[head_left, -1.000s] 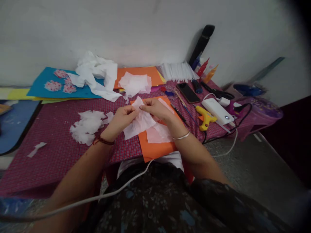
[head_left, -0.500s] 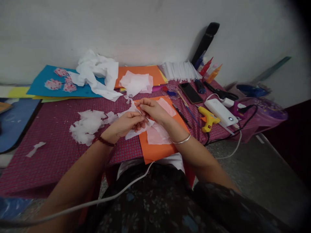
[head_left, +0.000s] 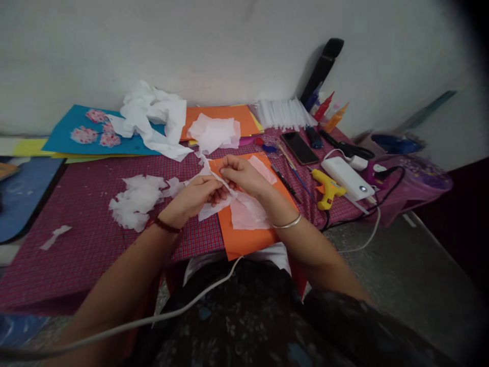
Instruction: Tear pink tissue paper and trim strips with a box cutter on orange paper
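Both hands meet over an orange sheet near the table's front edge. My left hand pinches a thin white tissue paper, which looks gathered into a narrow twist between the fingers. The fingers of my right hand are closed on the same tissue, a little further back and to the right. Under my hands, pale pink tissue pieces lie on the orange sheet. A heap of torn white tissue sits to the left of my left hand.
At the back are a blue sheet with pink-white tufts, crumpled white tissue and stacked pink tissue. To the right lie a phone, a yellow glue gun, a white power bank and brushes. A white cable crosses in front.
My right fingers have shifted slightly along the tissue. The tissue between my hands now shows as a longer narrow twist; the left hand has barely moved.
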Available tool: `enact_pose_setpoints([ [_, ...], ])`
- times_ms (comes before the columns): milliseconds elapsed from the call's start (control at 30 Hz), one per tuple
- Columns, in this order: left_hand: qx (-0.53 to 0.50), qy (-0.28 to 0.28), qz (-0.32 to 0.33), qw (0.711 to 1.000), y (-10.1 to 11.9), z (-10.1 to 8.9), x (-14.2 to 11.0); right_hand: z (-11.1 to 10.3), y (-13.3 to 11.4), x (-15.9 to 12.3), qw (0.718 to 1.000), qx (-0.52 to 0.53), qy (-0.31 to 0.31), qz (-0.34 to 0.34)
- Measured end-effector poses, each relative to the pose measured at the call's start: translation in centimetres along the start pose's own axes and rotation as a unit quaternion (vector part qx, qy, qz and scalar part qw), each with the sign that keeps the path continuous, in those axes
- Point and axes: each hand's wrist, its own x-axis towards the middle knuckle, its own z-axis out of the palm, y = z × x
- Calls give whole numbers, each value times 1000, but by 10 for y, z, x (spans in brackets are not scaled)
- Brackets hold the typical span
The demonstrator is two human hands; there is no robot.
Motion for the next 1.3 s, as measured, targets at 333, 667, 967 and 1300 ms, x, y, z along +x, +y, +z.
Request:
enact_pose_setpoints([
  [333,-20,38,46,998,1,1,-1,-7,6,-2,995,3,-64,-74],
  [667,-50,-14,48,998,3,-2,-1,-7,-1,-6,997,-8,-52,-48],
  [967,-31,-16,53,998,1,-5,1,-8,1,-4,995,5,-75,-59],
  [1300,-27,-6,64,998,1,-4,1,-7,-1,-4,994,-1,-88,-64],
])
